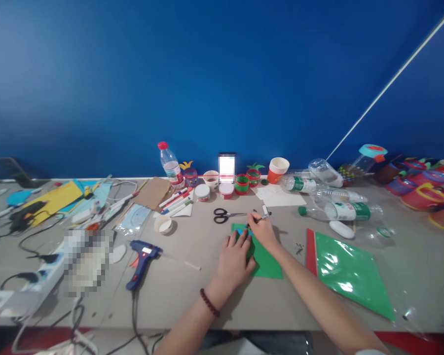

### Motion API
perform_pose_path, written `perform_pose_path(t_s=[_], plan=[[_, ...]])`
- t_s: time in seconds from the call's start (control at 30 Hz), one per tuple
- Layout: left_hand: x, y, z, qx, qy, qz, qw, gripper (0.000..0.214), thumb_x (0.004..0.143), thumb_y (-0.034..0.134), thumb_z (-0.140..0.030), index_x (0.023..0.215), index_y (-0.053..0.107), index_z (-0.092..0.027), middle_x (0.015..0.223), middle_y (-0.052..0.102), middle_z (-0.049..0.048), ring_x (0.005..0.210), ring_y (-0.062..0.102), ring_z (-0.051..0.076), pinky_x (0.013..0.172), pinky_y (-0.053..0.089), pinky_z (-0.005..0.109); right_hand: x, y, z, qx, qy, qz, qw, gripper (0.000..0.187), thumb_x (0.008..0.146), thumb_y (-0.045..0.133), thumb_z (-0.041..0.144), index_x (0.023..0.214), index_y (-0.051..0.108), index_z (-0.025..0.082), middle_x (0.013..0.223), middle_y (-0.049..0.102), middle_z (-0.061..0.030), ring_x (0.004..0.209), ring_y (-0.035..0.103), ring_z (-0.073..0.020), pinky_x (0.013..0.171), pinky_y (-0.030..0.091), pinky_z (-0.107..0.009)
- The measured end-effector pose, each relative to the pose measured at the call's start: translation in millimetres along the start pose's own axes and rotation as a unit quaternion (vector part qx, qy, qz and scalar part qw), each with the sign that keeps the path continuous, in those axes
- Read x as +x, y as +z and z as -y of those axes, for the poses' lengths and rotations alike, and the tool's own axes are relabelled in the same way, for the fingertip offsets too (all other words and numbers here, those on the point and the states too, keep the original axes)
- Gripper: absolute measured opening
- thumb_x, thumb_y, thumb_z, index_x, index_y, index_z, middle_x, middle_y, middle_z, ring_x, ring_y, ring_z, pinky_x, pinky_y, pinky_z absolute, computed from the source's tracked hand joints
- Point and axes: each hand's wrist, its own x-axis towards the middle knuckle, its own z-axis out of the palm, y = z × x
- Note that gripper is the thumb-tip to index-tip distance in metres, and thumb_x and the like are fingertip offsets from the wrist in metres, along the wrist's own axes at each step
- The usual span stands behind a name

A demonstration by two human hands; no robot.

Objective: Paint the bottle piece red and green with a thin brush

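Observation:
My left hand (235,259) lies flat with fingers spread on a green sheet (268,261). Its fingertips press on a small blue piece (240,231) that they partly cover. In my right hand (262,229) is a slim marker (265,211), its light-coloured end sticking up above the fingers. The marker's lower end meets the sheet close to the left fingertips, though the exact tip is too small to make out. Black-handled scissors (222,215) rest just beyond the hands, blades pointing right.
To the left lie a blue hot glue gun (142,261), a small white cup (165,225) and a power strip (48,276). Several markers (175,202) sit behind. Plastic bottles (340,212) and a packet of green sheets (350,268) are on the right; stacked paper cups (277,170) stand behind.

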Motion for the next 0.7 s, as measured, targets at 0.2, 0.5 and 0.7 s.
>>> perform_pose_path(t_s=[0.2,0.5,0.7], plan=[[-0.3,-1.2,1.0,-0.019,-0.003,0.001,1.000,0.059,0.088,0.053,-0.033,0.144,0.046,-0.018,0.156,0.041,0.0060,0.139,0.038,0.037,0.110,0.036,0.051,-1.1,-1.7,-0.3,-0.006,0.005,0.002,1.000,0.037,0.090,0.040,0.040,0.057,0.042,0.024,0.046,0.043,0.0036,0.047,0.037,-0.0140,0.053,0.032,-0.027],[-0.6,-0.3,1.0,-0.025,-0.002,0.000,1.000,0.060,0.087,0.052,-0.033,0.145,0.046,-0.017,0.157,0.040,0.0059,0.139,0.038,0.036,0.111,0.036,0.051,-1.1,-5.0,1.9,-0.008,0.012,0.014,1.000,0.036,0.089,0.041,0.039,0.057,0.043,0.025,0.046,0.045,0.0033,0.048,0.038,-0.0144,0.053,0.033,-0.027],[-0.3,-0.1,-0.3,-0.011,0.000,0.005,1.000,0.059,0.089,0.050,-0.033,0.145,0.045,-0.016,0.157,0.039,0.0078,0.140,0.038,0.037,0.112,0.035,0.051,2.4,-4.5,1.2,-0.002,0.025,0.023,0.999,0.033,0.088,0.041,0.039,0.057,0.042,0.025,0.045,0.046,0.0029,0.047,0.042,-0.0153,0.052,0.034,-0.027]])
